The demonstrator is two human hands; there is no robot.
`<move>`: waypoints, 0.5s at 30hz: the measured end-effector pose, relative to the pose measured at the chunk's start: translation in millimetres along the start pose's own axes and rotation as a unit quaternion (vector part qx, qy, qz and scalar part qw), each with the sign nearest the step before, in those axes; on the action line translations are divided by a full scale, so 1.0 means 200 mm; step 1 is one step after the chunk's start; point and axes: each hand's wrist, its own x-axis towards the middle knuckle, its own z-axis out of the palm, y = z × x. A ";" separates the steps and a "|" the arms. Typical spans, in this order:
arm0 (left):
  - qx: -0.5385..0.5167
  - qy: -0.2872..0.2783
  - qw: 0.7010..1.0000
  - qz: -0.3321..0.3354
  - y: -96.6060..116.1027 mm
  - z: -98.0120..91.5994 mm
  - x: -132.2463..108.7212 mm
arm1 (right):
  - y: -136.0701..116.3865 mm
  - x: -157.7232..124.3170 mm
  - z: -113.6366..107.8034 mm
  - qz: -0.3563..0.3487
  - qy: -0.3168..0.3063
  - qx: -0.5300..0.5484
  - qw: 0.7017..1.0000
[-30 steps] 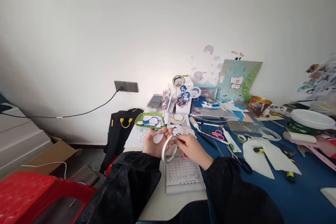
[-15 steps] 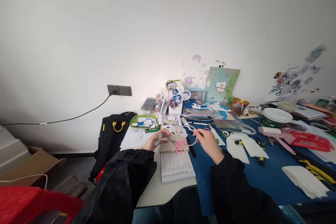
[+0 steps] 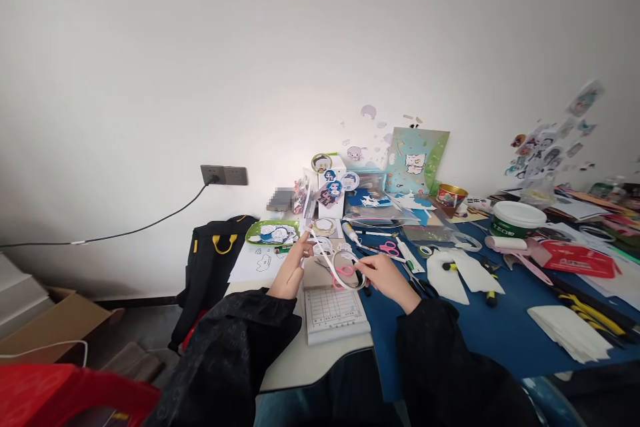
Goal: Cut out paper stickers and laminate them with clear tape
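Observation:
My right hand [image 3: 391, 279] is closed on the near right edge of a thin roll of tape [image 3: 354, 288], held in the air above the desk. A narrow white strip [image 3: 323, 252] runs from the roll up to the left. The strip's upper end lies at the fingertips of my left hand [image 3: 290, 275], whose fingers are closed on it with the index finger raised. Beneath the roll, pink-handled scissors [image 3: 338, 281] lie on a beige board [image 3: 311, 275]. A gridded notepad [image 3: 337, 320] sits nearer to me.
Other pink scissors [image 3: 389, 249] and a glue tube [image 3: 351, 233] lie beyond my right hand on the blue mat [image 3: 420, 340]. To the right are white paper pieces [image 3: 447, 278], a white-lidded tub [image 3: 519, 215] and a red packet [image 3: 575, 258]. A black backpack [image 3: 203, 267] stands left.
A white strip now stretches between my left hand and the tape roll. My left hand has risen with its index finger up, and the roll has tilted and come slightly lower.

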 end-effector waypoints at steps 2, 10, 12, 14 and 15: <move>0.015 -0.006 1.000 0.021 0.02 -0.01 0.00 | -0.02 -0.01 0.03 -0.003 -0.053 0.027 0.998; 0.101 -0.005 0.995 -0.024 0.00 -0.03 0.01 | -0.06 -0.03 0.14 0.017 -0.241 0.211 0.947; 0.150 0.005 0.987 -0.054 -0.05 -0.02 0.01 | -0.06 -0.04 0.17 0.022 -0.245 0.258 0.934; 0.178 0.022 0.981 -0.079 -0.09 -0.02 0.00 | -0.05 -0.06 0.20 0.022 -0.228 0.282 0.931; 0.190 0.033 0.977 -0.094 -0.10 -0.02 -0.01 | -0.05 -0.07 0.21 0.022 -0.218 0.290 0.932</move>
